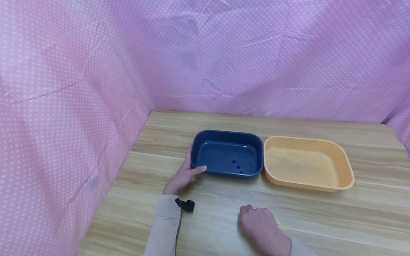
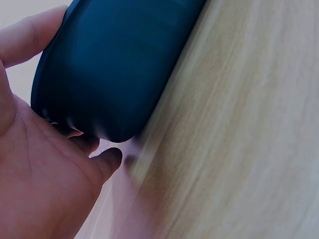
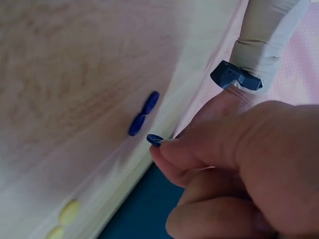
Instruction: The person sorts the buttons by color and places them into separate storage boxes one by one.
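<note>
My left hand (image 1: 182, 175) grips the left end of a dark blue plastic basin (image 1: 226, 173), its thumb over the front rim. In the left wrist view, the other fingers lie along the basin's end wall. Several small blue buttons (image 1: 238, 167) lie on the basin's floor. In front of the basins, low over the table, my right hand (image 1: 263, 231) pinches a blue button (image 3: 154, 140) between thumb and forefinger, clearest in the right wrist view. Two more blue buttons (image 3: 136, 124) lie on the tabletop near those fingertips, hidden from the head view. Yellow buttons (image 1: 283, 228) lie beside the right hand.
A yellow-orange basin (image 1: 307, 186) stands against the right end of the blue one. Both are on a wooden table (image 1: 379, 217). Pink dotted cloth (image 1: 230, 59) hangs behind the table and at its sides. A black strap device (image 1: 186, 205) is on the left wrist.
</note>
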Motion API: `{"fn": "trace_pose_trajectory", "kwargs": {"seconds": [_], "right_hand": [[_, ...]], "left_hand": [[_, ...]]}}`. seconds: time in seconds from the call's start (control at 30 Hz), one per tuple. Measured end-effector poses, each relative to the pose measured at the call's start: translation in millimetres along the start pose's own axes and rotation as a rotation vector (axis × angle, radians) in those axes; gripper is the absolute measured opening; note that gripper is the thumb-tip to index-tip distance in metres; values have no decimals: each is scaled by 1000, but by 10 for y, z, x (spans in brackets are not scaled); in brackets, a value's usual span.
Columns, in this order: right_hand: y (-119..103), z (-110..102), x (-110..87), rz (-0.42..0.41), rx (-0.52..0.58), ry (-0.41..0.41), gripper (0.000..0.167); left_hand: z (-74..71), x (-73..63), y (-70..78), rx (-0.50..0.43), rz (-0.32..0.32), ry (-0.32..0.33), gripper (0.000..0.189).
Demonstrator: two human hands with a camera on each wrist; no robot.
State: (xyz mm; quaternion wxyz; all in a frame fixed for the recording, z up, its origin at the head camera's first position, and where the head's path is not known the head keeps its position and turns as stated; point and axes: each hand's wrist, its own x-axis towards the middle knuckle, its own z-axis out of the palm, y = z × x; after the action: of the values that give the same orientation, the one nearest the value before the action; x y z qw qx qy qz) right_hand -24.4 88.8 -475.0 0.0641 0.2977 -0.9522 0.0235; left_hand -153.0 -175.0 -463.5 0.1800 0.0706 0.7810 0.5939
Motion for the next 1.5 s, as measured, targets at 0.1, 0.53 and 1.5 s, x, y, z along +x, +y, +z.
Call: {"fn": "trace_pose_trajectory", "kwargs": {"seconds": [0.1,0.53,1.5], "right_hand": [[16,-28,22,21,43,-32,20],[191,-235,193,211,445,-71,8],[806,-347,544,729,1486,-96,44]], "left_hand": [[1,2,3,1,6,2,100],[0,-17,12,3,10,-3,104],[16,-41,40,-36,10,5,104]]}}
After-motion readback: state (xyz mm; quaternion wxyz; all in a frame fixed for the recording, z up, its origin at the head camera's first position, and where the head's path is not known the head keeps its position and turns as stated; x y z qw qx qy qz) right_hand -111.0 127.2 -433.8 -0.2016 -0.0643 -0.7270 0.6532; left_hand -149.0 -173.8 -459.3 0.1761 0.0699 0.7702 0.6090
